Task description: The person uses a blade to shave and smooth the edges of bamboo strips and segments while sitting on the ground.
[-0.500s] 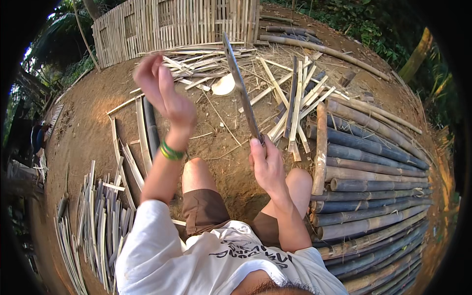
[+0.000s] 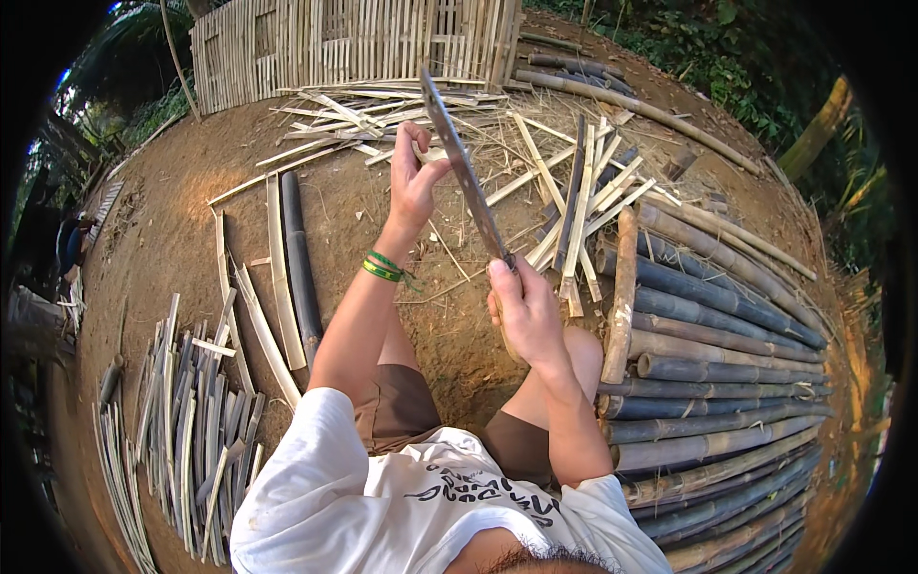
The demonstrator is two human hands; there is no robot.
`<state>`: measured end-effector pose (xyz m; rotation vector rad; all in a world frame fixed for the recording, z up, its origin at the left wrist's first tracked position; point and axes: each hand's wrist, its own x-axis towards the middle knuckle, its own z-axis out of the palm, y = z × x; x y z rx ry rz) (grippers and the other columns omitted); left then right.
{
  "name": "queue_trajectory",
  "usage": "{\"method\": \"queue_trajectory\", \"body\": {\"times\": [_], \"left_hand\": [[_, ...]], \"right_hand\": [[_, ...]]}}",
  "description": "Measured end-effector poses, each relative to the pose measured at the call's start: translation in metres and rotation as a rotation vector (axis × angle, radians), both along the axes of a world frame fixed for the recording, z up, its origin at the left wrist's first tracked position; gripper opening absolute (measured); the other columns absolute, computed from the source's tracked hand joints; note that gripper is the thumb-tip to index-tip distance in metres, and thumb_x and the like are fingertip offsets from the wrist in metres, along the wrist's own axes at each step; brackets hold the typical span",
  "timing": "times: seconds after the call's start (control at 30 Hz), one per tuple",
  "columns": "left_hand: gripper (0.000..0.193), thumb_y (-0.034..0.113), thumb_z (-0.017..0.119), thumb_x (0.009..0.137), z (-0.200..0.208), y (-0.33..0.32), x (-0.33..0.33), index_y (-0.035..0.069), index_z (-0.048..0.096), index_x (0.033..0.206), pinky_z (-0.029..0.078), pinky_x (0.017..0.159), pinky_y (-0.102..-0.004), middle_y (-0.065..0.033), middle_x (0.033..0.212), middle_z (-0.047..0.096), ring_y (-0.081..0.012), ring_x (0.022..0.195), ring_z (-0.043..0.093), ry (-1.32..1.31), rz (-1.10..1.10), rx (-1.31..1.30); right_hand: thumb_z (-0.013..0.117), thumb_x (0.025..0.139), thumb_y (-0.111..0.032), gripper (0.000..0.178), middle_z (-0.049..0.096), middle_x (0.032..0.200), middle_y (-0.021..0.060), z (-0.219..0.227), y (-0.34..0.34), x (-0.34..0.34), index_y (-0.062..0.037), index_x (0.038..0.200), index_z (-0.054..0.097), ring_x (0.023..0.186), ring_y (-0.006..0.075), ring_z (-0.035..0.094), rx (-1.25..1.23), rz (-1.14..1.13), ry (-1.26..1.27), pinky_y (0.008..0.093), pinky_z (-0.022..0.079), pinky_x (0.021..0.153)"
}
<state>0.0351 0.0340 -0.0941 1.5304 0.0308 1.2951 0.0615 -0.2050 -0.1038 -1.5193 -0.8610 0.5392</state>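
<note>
Holding hand: right hand [image 2: 524,311], just off centre toward 4 o'clock; I find its grip wrapped firmly round the butt end of a long-bladed knife [image 2: 464,167], thumb laid toward the blade.
Knife position: raised clear of the ground [image 2: 153,249], tip pointing to 11 o'clock.
Left hand [image 2: 411,191]: at 11 o'clock, fingers bent, thumb apart and just beside the blade; contact I cannot confirm. A pale patch [image 2: 433,153] shows between thumb and forefinger; I cannot tell whether it is pinched or lies behind.
Knife handling: I judge it stiff, fairly heavy toward the tip and not fragile. Safest hold, in my view, is the butt end with a full fist; which side is sharpened I cannot make out.
Bamboo poles [image 2: 736,364]: stacked from 3 to 4 o'clock; by my estimate rigid, smooth and apt to roll.
Crossed slats [image 2: 577,206]: heaped at 1 o'clock; likely light and springy, best lifted mid-length.
Strip bundle [image 2: 186,421]: 8 o'clock, lying lengthwise.
Slatted fence [image 2: 354,48]: toward 11 o'clock, upright.
</note>
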Motion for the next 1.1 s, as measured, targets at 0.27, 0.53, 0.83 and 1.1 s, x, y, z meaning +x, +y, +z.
{"method": "queue_trajectory", "body": {"times": [0.27,0.53,0.83,1.1], "left_hand": [[0.038,0.014,0.058,0.065,0.022,0.015,-0.016,0.008,0.036,0.094,0.03,0.085,-0.0238,-0.0027,0.093,0.029,-0.0159,0.088,0.03,0.166,-0.071,0.181],[0.038,0.017,0.058,0.063,0.031,0.019,-0.009,0.009,0.035,0.093,0.029,0.084,-0.0245,-0.0027,0.091,0.03,-0.0169,0.087,0.03,0.228,-0.088,0.2],[0.038,0.015,0.054,0.062,0.035,0.023,-0.005,0.008,0.036,0.094,0.03,0.085,-0.0241,-0.0033,0.094,0.031,-0.0173,0.088,0.031,0.216,-0.167,0.133],[0.042,0.023,0.05,0.06,0.018,0.046,0.007,0.006,0.037,0.097,0.027,0.089,-0.0247,-0.0055,0.095,0.03,-0.0197,0.088,0.029,0.2,-0.152,0.191]], "right_hand": [[0.055,0.103,-0.042,0.045,0.057,0.057,0.0079,-0.004,0.01,-0.011,-0.0008,0.086,0.055,0.051,0.0203,0.056,0.044,0.017,0.015,0.037,0.044,0.054],[0.053,0.103,-0.043,0.045,0.057,0.056,0.0068,0.001,0.014,-0.012,-0.0009,0.088,0.055,0.05,0.0193,0.056,0.039,-0.003,-0.023,0.0363,0.044,0.052],[0.05,0.104,-0.044,0.047,0.054,0.055,0.0072,0.0,0.022,-0.018,0.0008,0.089,0.054,0.049,0.02,0.054,0.071,0.029,0.06,0.0371,0.041,0.05],[0.049,0.105,-0.044,0.047,0.054,0.056,0.0057,-0.009,0.035,-0.015,-0.0001,0.089,0.054,0.049,0.0184,0.054,0.06,-0.012,0.036,0.0358,0.041,0.05]]}}
